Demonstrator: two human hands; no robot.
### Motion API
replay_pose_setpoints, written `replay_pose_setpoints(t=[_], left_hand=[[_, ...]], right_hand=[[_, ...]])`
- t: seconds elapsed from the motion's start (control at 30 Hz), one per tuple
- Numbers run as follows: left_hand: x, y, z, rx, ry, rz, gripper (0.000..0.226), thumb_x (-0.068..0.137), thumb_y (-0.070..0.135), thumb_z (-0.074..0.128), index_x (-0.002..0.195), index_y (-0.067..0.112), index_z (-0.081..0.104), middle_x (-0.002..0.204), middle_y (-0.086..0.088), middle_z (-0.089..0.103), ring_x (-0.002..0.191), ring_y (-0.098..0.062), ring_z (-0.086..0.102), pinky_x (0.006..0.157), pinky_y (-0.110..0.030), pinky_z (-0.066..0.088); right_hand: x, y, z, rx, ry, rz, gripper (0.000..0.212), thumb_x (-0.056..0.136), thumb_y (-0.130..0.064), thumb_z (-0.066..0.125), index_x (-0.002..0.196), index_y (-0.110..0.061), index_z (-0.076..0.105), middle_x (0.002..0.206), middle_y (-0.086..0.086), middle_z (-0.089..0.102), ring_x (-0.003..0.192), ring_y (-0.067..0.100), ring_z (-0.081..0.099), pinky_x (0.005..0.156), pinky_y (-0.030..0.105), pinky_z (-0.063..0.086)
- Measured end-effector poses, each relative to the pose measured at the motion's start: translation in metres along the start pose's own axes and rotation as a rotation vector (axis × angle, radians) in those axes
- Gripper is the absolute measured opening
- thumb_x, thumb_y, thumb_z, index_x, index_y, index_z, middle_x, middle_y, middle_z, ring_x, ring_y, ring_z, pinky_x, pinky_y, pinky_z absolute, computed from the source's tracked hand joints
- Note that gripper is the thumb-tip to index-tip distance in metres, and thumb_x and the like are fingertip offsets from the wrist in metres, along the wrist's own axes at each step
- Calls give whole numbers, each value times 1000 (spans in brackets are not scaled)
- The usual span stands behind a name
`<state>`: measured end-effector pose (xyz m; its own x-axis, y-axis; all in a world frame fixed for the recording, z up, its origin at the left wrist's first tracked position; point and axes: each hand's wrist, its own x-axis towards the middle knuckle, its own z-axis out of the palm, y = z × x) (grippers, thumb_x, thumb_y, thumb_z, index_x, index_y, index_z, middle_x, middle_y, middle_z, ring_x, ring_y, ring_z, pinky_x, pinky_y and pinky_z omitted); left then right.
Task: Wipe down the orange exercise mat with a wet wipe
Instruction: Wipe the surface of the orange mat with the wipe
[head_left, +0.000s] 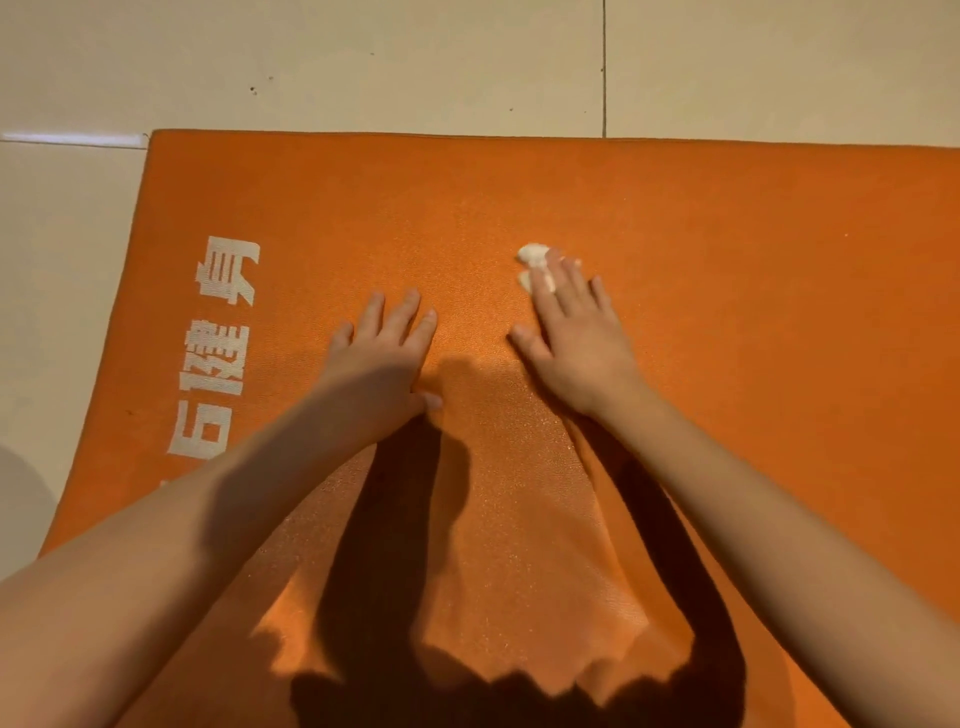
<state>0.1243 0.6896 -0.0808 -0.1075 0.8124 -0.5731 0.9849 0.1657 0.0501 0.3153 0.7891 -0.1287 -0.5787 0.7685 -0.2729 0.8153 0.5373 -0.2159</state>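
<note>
The orange exercise mat (727, 234) lies flat on the floor and fills most of the view, with white printed characters (218, 343) along its left end. My left hand (384, 353) rests flat on the mat near the middle, fingers straight and spread. My right hand (576, 332) lies to its right, palm down with straight fingers pressing a small crumpled white wet wipe (535, 265) onto the mat. Part of the wipe shows beyond and between my fingertips.
Beige floor tiles (363, 62) border the mat's far edge and left end, with a grout line at upper right. Dark shadows of my arms and head fall across the mat's near part.
</note>
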Motion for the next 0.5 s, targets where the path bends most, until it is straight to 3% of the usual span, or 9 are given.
replay_pose_setpoints(t=[0.1, 0.23, 0.33, 0.4, 0.5], left_hand=[[-4, 5, 2, 19, 18, 24, 86, 95, 44, 56, 157, 21, 2, 164, 2, -11, 150, -31, -9, 121, -47, 8], [-12, 15, 16, 27, 61, 88, 82, 95, 49, 51, 157, 21, 5, 164, 3, -10, 150, -32, -8, 122, -47, 8], [-16, 15, 25, 44, 72, 99, 92, 91, 59, 52, 157, 21, 1, 163, 2, -15, 150, -31, -12, 121, -47, 7], [-16, 13, 28, 43, 90, 103, 94, 90, 61, 52, 157, 22, 0, 163, 3, -15, 150, -30, -12, 121, -46, 7], [-16, 12, 31, 42, 111, 104, 93, 90, 62, 51, 157, 23, -1, 163, 4, -15, 150, -29, -13, 121, -45, 6]], right_hand=[[-10, 14, -2, -67, -2, -113, 79, 92, -62, 4, 157, -16, 6, 164, 4, -3, 151, 18, -5, 116, 34, -15], [-10, 20, 0, 22, 89, 178, 74, 94, -54, 10, 156, -13, 8, 164, 8, -2, 151, 22, -5, 118, 37, -11], [-30, -9, 10, 23, 13, 33, 72, 98, -58, 13, 156, -17, 0, 160, 3, -15, 149, 20, -13, 120, 36, -12], [-45, -7, 11, -6, -14, -119, 77, 94, -61, 9, 156, -17, 6, 162, 3, -8, 150, 20, -8, 119, 34, -12], [-46, 18, 9, -20, 45, -41, 80, 90, -58, 0, 156, -15, 13, 164, 5, 3, 151, 20, -1, 117, 33, -13]])
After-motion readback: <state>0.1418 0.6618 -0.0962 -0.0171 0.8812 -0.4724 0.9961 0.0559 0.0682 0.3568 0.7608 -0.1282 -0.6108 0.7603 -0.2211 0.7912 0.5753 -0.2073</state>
